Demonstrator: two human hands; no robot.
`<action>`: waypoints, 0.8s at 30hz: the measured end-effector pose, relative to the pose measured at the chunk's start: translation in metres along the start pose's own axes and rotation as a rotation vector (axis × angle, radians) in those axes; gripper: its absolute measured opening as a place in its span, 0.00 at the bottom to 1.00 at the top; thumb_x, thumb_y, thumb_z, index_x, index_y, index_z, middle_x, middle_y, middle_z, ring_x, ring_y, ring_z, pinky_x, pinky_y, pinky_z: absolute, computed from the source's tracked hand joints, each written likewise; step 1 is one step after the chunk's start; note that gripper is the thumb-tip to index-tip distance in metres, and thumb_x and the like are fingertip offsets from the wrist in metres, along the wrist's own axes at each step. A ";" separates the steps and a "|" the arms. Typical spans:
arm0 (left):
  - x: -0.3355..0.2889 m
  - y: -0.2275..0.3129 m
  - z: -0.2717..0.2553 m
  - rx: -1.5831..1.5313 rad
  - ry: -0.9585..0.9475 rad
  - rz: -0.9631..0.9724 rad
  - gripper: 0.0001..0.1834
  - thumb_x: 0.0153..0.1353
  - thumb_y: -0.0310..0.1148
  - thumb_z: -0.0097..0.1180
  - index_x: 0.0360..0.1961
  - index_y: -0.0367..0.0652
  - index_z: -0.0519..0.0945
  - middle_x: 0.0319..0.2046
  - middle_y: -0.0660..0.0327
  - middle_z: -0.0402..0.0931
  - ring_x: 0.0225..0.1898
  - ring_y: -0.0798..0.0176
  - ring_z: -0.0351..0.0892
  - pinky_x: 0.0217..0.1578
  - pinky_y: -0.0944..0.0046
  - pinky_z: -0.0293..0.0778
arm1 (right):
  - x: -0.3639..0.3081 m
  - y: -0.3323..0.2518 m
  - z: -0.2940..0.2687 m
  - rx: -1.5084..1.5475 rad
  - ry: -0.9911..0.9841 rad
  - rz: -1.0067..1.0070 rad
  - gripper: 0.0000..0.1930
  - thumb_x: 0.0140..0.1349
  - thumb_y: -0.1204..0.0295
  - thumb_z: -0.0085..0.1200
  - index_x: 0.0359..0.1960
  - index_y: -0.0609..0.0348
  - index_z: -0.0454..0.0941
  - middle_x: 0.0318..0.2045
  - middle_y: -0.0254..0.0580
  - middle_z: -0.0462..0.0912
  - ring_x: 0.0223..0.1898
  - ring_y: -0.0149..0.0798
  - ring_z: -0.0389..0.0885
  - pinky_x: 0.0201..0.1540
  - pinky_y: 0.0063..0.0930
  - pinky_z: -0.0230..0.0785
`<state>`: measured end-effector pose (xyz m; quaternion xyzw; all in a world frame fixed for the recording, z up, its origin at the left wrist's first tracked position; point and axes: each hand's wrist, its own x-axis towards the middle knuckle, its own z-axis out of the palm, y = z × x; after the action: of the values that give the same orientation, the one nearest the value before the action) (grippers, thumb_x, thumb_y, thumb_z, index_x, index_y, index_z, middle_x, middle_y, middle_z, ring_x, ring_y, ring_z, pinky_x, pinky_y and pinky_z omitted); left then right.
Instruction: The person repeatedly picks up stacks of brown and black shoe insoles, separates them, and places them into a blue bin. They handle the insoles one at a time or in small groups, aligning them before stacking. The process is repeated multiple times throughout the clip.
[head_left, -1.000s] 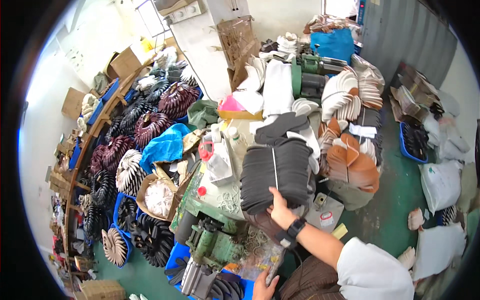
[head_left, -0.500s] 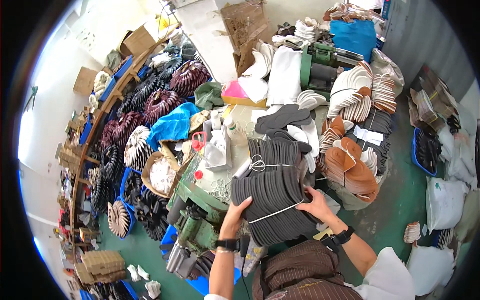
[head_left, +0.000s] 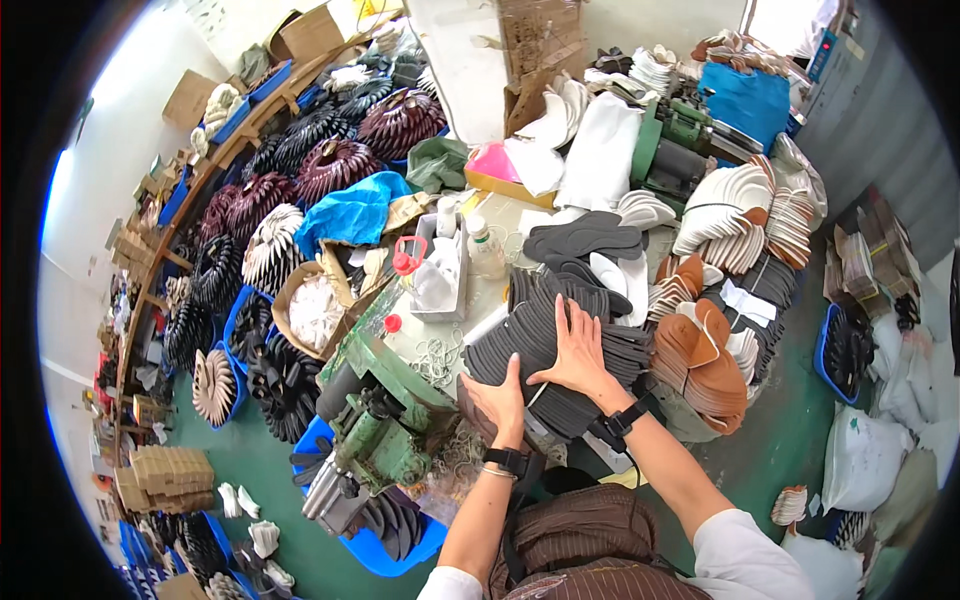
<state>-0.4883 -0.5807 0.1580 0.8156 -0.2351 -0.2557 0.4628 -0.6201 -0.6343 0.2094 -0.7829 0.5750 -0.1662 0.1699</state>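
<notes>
A thick bundle of dark grey shoe insoles (head_left: 505, 345) lies at the front edge of the workbench, partly covered by my hands. My left hand (head_left: 499, 404) is at its near left side, thumb up and fingers spread. Across its top right lies my right hand (head_left: 580, 352), fingers stretched and apart. Neither hand grips around the bundle. More dark insoles (head_left: 622, 352) stand packed against its right side. Loose flat dark insoles (head_left: 585, 238) and white ones (head_left: 632, 290) lie just beyond.
Left of the bundle stands a green machine (head_left: 385, 425), above a blue bin (head_left: 400, 555). A white box (head_left: 440, 314) with bottles sits behind. Brown and white insole bundles (head_left: 690, 375) crowd the right. A long rack (head_left: 190, 240) of insoles curves along the left.
The bundle has been set down on the bench among the other insoles. My right hand has moved from its right side onto its top, and both hands have loosened with fingers spread.
</notes>
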 end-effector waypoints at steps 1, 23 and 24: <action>-0.008 0.008 0.001 0.106 0.042 0.007 0.58 0.44 0.51 0.69 0.65 0.29 0.49 0.62 0.40 0.56 0.64 0.46 0.57 0.63 0.55 0.54 | 0.000 0.001 0.001 -0.033 -0.035 0.000 0.72 0.25 0.43 0.71 0.69 0.59 0.35 0.64 0.62 0.51 0.63 0.60 0.53 0.64 0.59 0.44; -0.051 0.021 0.014 -0.144 0.140 -0.113 0.66 0.43 0.45 0.70 0.66 0.30 0.31 0.64 0.32 0.38 0.67 0.39 0.41 0.65 0.46 0.47 | 0.009 -0.011 0.000 -0.009 0.128 0.157 0.67 0.28 0.55 0.72 0.70 0.54 0.38 0.54 0.67 0.59 0.59 0.64 0.58 0.66 0.56 0.40; -0.051 0.018 0.015 -0.029 0.211 0.031 0.64 0.45 0.42 0.69 0.66 0.33 0.30 0.62 0.29 0.45 0.65 0.38 0.50 0.62 0.47 0.52 | 0.005 -0.020 -0.007 0.035 0.184 0.155 0.67 0.27 0.59 0.73 0.70 0.54 0.39 0.52 0.68 0.60 0.58 0.63 0.58 0.65 0.56 0.41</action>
<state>-0.5392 -0.5667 0.1773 0.8274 -0.1939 -0.1649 0.5006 -0.6046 -0.6335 0.2247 -0.7146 0.6438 -0.2337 0.1425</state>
